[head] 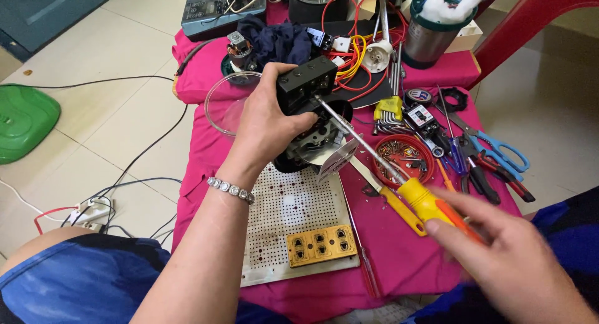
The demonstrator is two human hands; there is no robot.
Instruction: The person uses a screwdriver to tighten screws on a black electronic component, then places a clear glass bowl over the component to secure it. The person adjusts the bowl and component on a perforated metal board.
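Left hand (265,121) clenched around black appliance base (306,90), held tilted above perforated white board (281,205). Right hand (505,255), at 4 o'clock from base, grips yellow-orange screwdriver (424,202); tip touches base's right side.

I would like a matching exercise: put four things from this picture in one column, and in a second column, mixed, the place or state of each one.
Things:
1. black device
2. screwdriver
3. red dish of screws
4. blue-handled scissors

Places or states:
A. lying on the pink cloth at the far right
B. gripped by the left hand
C. held by the right hand, its tip against the device
D. standing on the cloth just behind the screwdriver shaft

Pairs: 1-B, 2-C, 3-D, 4-A
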